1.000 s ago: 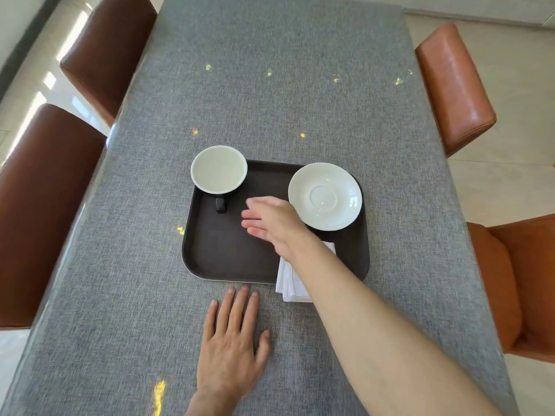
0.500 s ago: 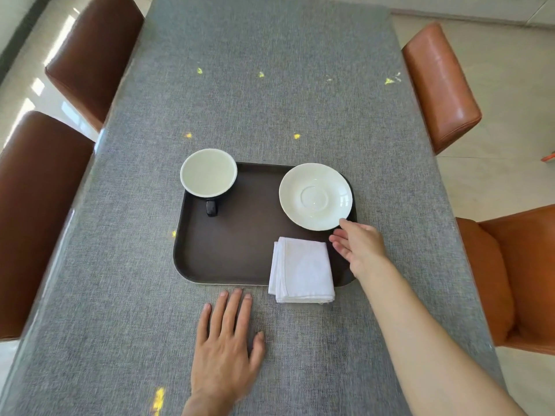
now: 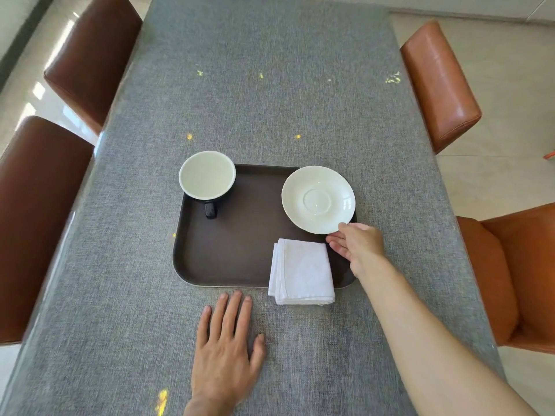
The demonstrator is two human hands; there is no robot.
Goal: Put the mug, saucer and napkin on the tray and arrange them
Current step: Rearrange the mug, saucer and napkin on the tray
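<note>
A dark brown tray (image 3: 240,250) lies on the grey table. A black mug (image 3: 207,175) with a white inside stands in its far left corner, handle pointing toward me. The white saucer (image 3: 318,199) sits in the far right corner, reaching over the tray's rim. A folded white napkin (image 3: 301,271) lies in the near right corner and hangs over the near edge onto the table. My right hand (image 3: 357,244) pinches the saucer's near right rim, thumb on top and fingers under the edge. My left hand (image 3: 225,355) rests flat on the table, just in front of the tray, holding nothing.
The long table (image 3: 270,100) is covered in grey cloth. Brown leather chairs stand along the left side (image 3: 90,55) and orange-brown ones along the right (image 3: 438,85). The table edges run close on both sides.
My right hand has swung from the tray's middle to the saucer's near right rim and closed on it. The napkin it covered now shows. My left hand has stayed put.
</note>
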